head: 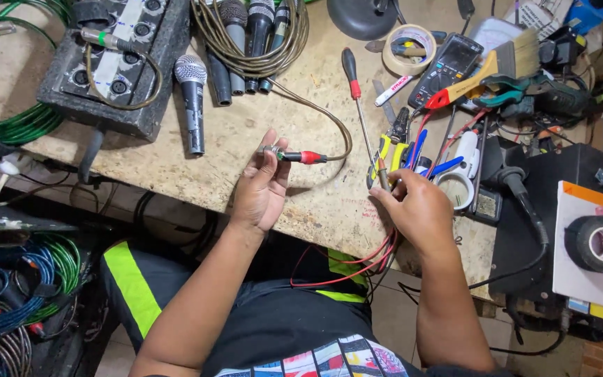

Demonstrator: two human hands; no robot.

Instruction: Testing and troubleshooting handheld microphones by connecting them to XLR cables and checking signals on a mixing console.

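- Your left hand [261, 188], at the centre of the frame, has its fingers closed around an audio plug [289, 155] with a metal tip and a red collar, held just above the bench; its brown cable [329, 119] loops up toward the microphones at the top.
- Your right hand [420, 213], right of centre, is pinched shut on a thin probe [384, 176], with red and black leads [357, 269] trailing below the wrist over the bench edge.
- Judging by this, you are at the checking stage on the plug: the probe tip is near it but apart.
- Bringing the two together would call for a steady plug and a fine, accurate touch on the metal tip.
- The worn wooden bench [246, 139] is crowded: a meter [447, 66] in the upper right, a red-handled screwdriver [354, 91], a paintbrush [504, 66], and a tape roll [409, 47].
- A loose microphone [191, 98] lies upper left beside a black connector box [116, 70]; coiled cables [8, 293] fill the lower left.
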